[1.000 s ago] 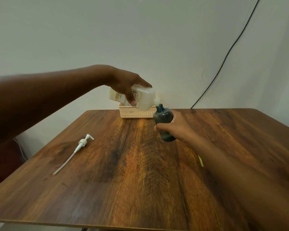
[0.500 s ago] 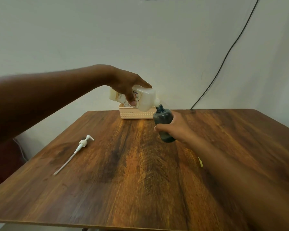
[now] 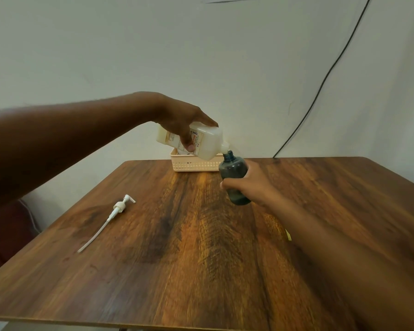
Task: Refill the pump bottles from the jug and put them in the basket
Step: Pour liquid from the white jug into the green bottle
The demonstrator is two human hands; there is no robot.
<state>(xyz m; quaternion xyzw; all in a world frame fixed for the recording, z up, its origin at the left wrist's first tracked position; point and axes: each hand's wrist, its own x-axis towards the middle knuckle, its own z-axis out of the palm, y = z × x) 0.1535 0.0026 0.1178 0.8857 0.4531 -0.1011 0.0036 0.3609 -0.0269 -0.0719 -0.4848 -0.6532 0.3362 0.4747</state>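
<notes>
My left hand (image 3: 182, 120) grips a white jug (image 3: 208, 144) from above and holds it tipped, its spout down against the open neck of a dark translucent bottle (image 3: 233, 173). My right hand (image 3: 251, 187) wraps around the lower half of that bottle and holds it tilted just above the table. Behind both stands a cream perforated basket (image 3: 196, 164) at the table's far edge, partly hidden by the jug. A white pump head with a long dip tube (image 3: 115, 212) lies loose on the table to the left.
The wooden table (image 3: 189, 247) fills the lower view, with its near edge at the bottom. A black cable (image 3: 320, 84) runs down the white wall at the right. A small yellow scrap (image 3: 288, 235) peeks out beside my right forearm.
The jug and the bottle stay joined spout to neck. Both hands hold almost still, with only a slight shift.
</notes>
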